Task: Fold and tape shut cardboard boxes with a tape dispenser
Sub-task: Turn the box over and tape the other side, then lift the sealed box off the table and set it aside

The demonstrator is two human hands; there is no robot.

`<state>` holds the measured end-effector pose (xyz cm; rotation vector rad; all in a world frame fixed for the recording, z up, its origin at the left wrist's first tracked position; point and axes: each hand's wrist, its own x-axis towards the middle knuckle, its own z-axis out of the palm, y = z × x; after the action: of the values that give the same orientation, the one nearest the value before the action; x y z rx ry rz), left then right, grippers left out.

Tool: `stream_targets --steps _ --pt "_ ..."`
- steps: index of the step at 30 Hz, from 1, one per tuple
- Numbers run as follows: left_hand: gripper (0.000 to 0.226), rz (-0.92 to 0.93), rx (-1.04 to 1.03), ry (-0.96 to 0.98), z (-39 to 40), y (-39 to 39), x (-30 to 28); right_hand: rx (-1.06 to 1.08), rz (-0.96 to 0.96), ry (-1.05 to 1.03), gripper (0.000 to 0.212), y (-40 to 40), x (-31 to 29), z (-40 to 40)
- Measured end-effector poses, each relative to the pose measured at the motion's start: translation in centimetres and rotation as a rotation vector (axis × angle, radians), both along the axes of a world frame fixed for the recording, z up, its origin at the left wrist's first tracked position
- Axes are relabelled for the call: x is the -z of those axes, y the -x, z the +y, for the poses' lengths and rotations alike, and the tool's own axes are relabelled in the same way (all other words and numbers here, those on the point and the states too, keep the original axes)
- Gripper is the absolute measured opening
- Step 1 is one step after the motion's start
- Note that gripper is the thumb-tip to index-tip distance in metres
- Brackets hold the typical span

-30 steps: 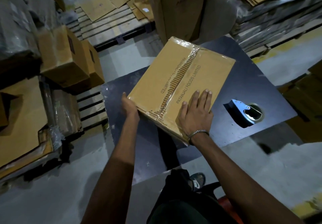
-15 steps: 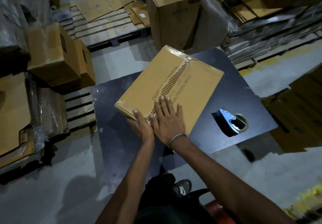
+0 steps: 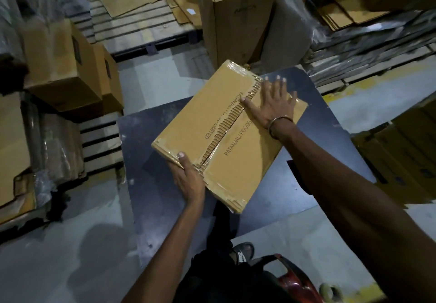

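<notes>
Box [image 3: 226, 135] between left hand [image 3: 188, 180] and right hand [image 3: 271, 104].

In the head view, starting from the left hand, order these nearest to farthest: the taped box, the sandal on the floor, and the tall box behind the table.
From the left hand:
1. Taped box, on the dark table; the hand grips its near edge.
2. Sandal, below on the floor, beside the person's leg.
3. Tall box, upright past the table's far side.

Tan box [image 3: 195, 123], dark table [image 3: 141, 184]
</notes>
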<state>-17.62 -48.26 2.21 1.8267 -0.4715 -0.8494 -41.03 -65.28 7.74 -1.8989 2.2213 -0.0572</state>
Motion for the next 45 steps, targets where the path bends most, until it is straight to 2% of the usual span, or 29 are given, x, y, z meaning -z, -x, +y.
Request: stream_targets --steps 2,4,7,9,11,12,15,17,20,22,24,26,28,30,33,34,36,38,40,42,45 --pt "0.074 -0.014 0.042 -0.013 -1.1 -0.8 -0.5 0.104 -0.011 -0.020 0.123 1.0 -0.5 -0.6" --pt "0.066 -0.007 0.086 -0.036 -2.5 -2.0 -1.1 0.159 -0.011 -0.029 0.120 1.8 -0.9 -0.5" --pt "0.056 -0.025 0.133 -0.046 -4.5 -5.4 -1.3 0.146 -0.046 -0.007 0.096 2.1 -1.0 0.6" --pt "0.060 -0.091 0.096 -0.037 -6.1 -8.2 -1.3 0.150 -0.120 0.018 0.073 2.6 -0.6 2.8" --pt "0.070 -0.176 0.052 -0.076 -8.0 -10.7 -1.9 0.236 -0.217 0.069 0.059 2.4 0.1 6.6" --pt "0.066 -0.219 0.078 -0.106 -8.7 -11.3 -2.6 0.299 -0.248 0.100 0.056 1.8 0.5 8.7" --pt "0.054 -0.450 0.223 -0.139 -10.0 -11.2 -4.0 0.478 -0.330 0.225 0.056 0.0 1.4 13.4" --pt "0.060 -0.613 0.306 -0.148 -9.9 -10.7 -4.3 0.514 -0.339 0.191 0.061 -0.2 1.0 13.5" --pt "0.066 -0.648 0.336 -0.147 -9.9 -11.2 -3.6 0.486 -0.258 0.013 0.070 0.1 0.2 10.1" --pt "0.066 -0.663 0.362 -0.158 -10.2 -11.3 -3.6 0.439 -0.292 0.111 0.064 0.1 -0.5 6.4" --pt "0.067 -0.653 0.428 -0.171 -10.3 -11.2 -3.5 0.311 -0.488 0.218 0.045 -0.5 -0.9 2.4" --pt "0.066 -0.639 0.523 -0.171 -10.6 -11.6 -3.2 0.232 -0.638 0.164 0.049 -0.8 -1.0 -1.2" --pt "0.060 -0.525 0.577 -0.102 -10.8 -11.8 -3.1 0.250 -0.632 0.042 0.057 -0.5 -0.6 -3.4" --pt "0.055 -0.399 0.575 -0.045 -10.9 -11.6 -3.5 0.280 -0.584 -0.050 0.057 0.6 0.5 -4.8" --pt "0.054 -0.274 0.568 -0.067 -10.8 -11.8 -3.0 0.307 -0.734 -0.198 0.045 2.4 1.4 -5.6" --pt "0.058 -0.241 0.564 -0.087 -10.8 -12.0 -2.9 0.342 -0.821 -0.215 0.034 2.8 1.4 -5.3" --pt "0.073 -0.193 0.557 -0.134 -10.9 -12.4 -2.6 0.433 -0.923 -0.227 0.033 3.6 0.8 -3.3" --pt "0.082 -0.156 0.528 -0.183 -10.5 -12.8 -2.9 0.431 -0.920 -0.236 0.035 3.8 0.0 1.1" --pt "0.085 -0.164 0.479 -0.195 -9.2 -13.2 -2.8 0.492 -0.917 -0.227 0.050 4.3 0.9 5.5" --pt "0.089 -0.140 0.526 -0.185 -7.2 -13.0 -2.3 0.552 -0.879 -0.172 0.063 4.3 1.3 9.0" --pt "0.074 -0.086 0.549 -0.125 -5.7 -12.0 -2.1 0.488 -0.790 -0.117 0.058 3.6 0.8 10.7"
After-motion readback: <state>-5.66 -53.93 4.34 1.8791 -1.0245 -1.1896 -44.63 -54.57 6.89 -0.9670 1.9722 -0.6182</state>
